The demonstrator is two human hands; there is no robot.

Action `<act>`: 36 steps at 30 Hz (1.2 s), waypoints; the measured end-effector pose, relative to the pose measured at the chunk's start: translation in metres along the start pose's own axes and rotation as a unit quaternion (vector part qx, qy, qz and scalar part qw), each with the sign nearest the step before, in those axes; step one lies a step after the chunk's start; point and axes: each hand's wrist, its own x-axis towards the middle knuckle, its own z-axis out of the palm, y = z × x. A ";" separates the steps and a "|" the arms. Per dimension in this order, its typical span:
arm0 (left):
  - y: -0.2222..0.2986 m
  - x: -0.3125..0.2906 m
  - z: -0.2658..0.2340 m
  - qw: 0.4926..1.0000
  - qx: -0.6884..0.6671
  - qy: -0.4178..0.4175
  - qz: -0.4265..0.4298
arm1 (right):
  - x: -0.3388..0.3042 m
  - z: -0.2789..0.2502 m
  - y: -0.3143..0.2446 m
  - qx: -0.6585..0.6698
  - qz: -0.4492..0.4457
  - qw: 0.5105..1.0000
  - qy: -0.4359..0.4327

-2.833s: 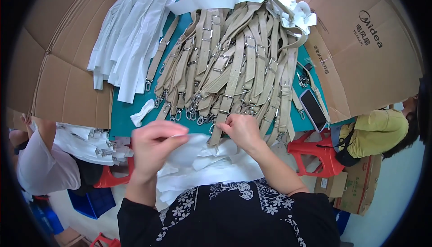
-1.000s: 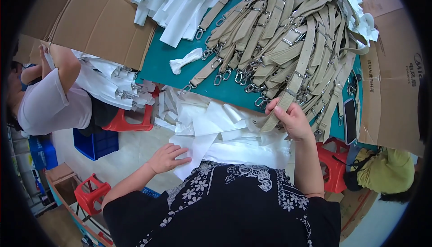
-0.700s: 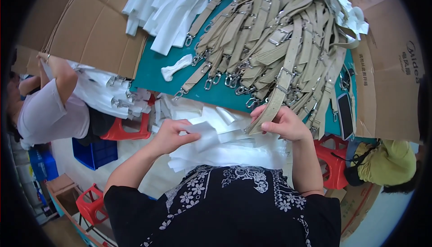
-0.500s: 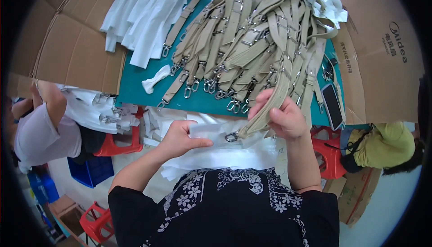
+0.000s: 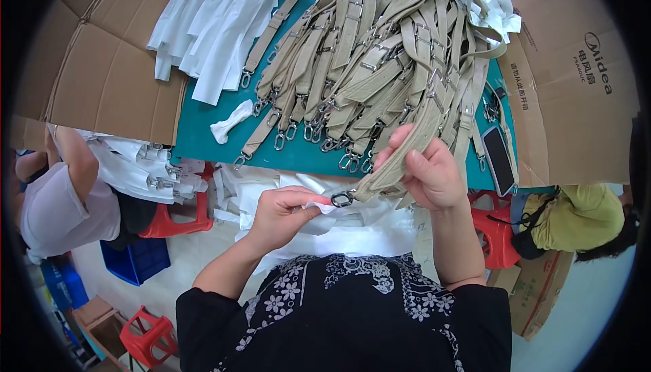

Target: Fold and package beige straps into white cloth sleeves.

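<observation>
Between the thumb and fingers of my right hand (image 5: 434,175) is a beige bag strap (image 5: 390,172), its metal clasp (image 5: 342,200) hanging out toward the left. My left hand (image 5: 281,214) pinches a small white piece of thin wrapping (image 5: 321,207) right beside that clasp. Whether its fingertips touch the metal cannot be made out. A large heap of similar beige straps (image 5: 352,53) with metal clasps lies on the green table (image 5: 213,138) in front of me. White sheeting (image 5: 305,244) is spread below my hands.
Long white strips (image 5: 217,26) lie at the table's far left, and a crumpled white piece (image 5: 231,122) nearer. A phone (image 5: 498,160) sits at the right edge. Cardboard (image 5: 115,67) flanks both sides. Co-workers (image 5: 64,196) sit left and right; red stools (image 5: 148,337) stand around.
The white wrapping in my left hand has gone from a spread sheet to a small gathered bit at the clasp. My left hand has moved slightly right; my right hand still grips the strap.
</observation>
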 end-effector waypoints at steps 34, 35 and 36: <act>0.009 0.019 -0.013 0.994 0.026 -0.092 -0.061 | 0.029 0.015 0.055 -0.305 0.136 0.942 0.031; 0.008 0.021 -0.013 0.994 0.030 -0.086 -0.062 | 0.026 0.011 0.067 -0.283 0.167 0.944 0.027; 0.005 0.022 -0.013 0.994 0.031 -0.087 -0.058 | 0.023 0.011 0.071 -0.285 0.164 0.944 0.028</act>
